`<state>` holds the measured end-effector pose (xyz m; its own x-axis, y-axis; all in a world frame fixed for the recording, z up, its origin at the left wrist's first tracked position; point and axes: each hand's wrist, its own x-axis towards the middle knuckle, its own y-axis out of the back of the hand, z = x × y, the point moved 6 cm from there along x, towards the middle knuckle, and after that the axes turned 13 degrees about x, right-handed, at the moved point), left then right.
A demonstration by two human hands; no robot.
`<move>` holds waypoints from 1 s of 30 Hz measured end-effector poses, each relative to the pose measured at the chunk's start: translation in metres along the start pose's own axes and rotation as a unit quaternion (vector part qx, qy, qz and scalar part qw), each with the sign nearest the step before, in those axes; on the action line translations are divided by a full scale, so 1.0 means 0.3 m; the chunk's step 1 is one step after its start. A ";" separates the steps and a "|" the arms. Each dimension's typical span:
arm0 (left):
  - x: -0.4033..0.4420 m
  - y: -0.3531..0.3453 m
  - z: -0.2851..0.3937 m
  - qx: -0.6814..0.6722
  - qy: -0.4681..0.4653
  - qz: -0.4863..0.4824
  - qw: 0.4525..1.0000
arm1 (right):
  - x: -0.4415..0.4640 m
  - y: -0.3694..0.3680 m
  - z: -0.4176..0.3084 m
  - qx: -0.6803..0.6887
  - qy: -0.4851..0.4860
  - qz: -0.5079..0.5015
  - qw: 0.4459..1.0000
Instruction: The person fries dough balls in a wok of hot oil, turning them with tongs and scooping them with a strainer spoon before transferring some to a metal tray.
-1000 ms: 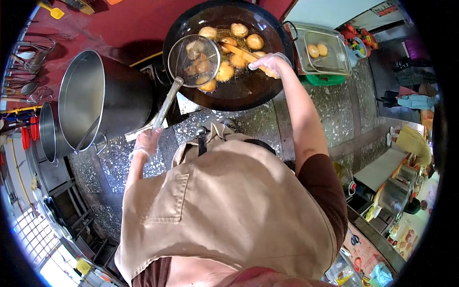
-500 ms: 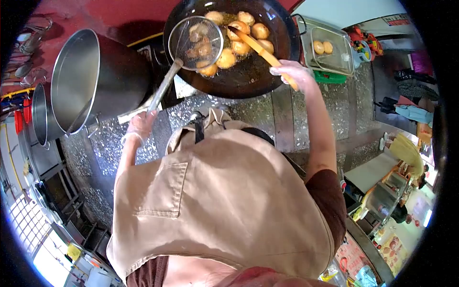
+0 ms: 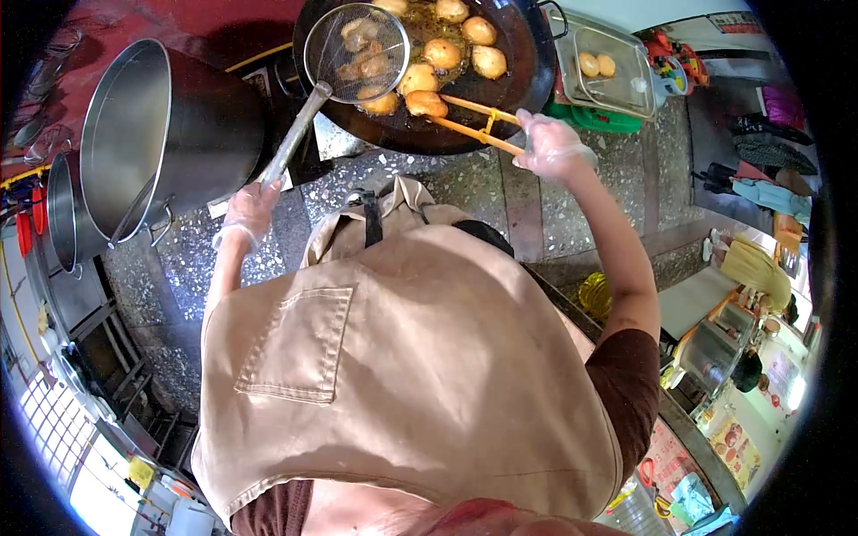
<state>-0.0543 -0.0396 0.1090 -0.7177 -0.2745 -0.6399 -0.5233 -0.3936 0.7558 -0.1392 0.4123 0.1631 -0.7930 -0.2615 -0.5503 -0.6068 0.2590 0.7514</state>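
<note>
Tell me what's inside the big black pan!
Round golden pieces sit in oil in the pan. The strainer and picture edge hide parts, so I can't count everything.

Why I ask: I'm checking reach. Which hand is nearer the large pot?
Left. The left hand is close beside the large pot; the right hand is farther off to the right, by the wok.

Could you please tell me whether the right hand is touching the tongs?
Touching: the head view shows the right hand closed around the rear end of the tongs.
</note>
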 end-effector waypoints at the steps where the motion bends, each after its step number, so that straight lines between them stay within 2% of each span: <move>1: -0.002 0.005 0.004 0.010 0.001 -0.001 1.000 | 0.005 -0.004 -0.021 -0.085 0.019 0.034 0.996; 2: -0.007 0.009 0.008 0.020 0.002 -0.003 1.000 | 0.006 -0.006 -0.044 -0.169 0.037 0.069 0.983; 3: -0.015 0.015 0.015 0.021 0.001 -0.003 1.000 | 0.008 -0.017 -0.056 -0.191 0.033 0.062 0.979; 7: -0.022 0.021 0.022 0.020 -0.006 0.005 1.000 | -0.011 0.008 -0.058 -0.201 0.022 0.064 0.977; 9: -0.007 0.004 0.000 0.021 -0.007 0.011 1.000 | -0.064 0.098 -0.047 -0.101 -0.040 -0.024 0.994; 10: 0.008 0.004 -0.007 0.049 -0.038 0.048 0.997 | -0.070 0.127 -0.029 -0.062 -0.069 -0.068 0.993; 12: 0.010 0.018 0.011 0.078 -0.074 0.086 0.990 | -0.047 0.122 0.024 0.013 -0.101 -0.087 0.991; 13: -0.004 0.025 0.022 0.063 -0.056 0.059 0.995 | -0.028 0.093 0.058 0.013 -0.104 -0.084 0.991; 15: -0.015 0.026 0.030 0.047 -0.039 0.034 0.998 | 0.030 0.006 0.144 0.192 -0.109 0.026 0.975; 19: -0.024 0.031 0.025 0.036 -0.025 0.025 0.999 | 0.037 -0.109 0.168 0.239 -0.105 -0.040 0.965; 23: -0.005 0.015 0.012 0.035 -0.027 0.024 0.999 | 0.010 -0.120 0.112 0.234 -0.103 -0.008 0.967; 26: 0.009 0.005 -0.003 0.017 -0.028 0.022 0.999 | 0.006 -0.130 0.041 0.148 -0.123 -0.023 0.981; 28: 0.001 0.013 0.002 0.019 -0.023 0.019 0.999 | 0.000 -0.145 0.034 0.171 -0.138 -0.039 0.975; 30: 0.000 0.016 0.009 0.022 -0.021 0.014 0.999 | 0.000 -0.148 0.034 0.136 -0.141 -0.034 0.980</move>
<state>-0.0581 -0.0393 0.1130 -0.7501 -0.2480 -0.6130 -0.5219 -0.3474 0.7791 -0.1129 0.4103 0.1262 -0.7105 -0.0299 -0.7031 -0.6207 0.4974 0.6061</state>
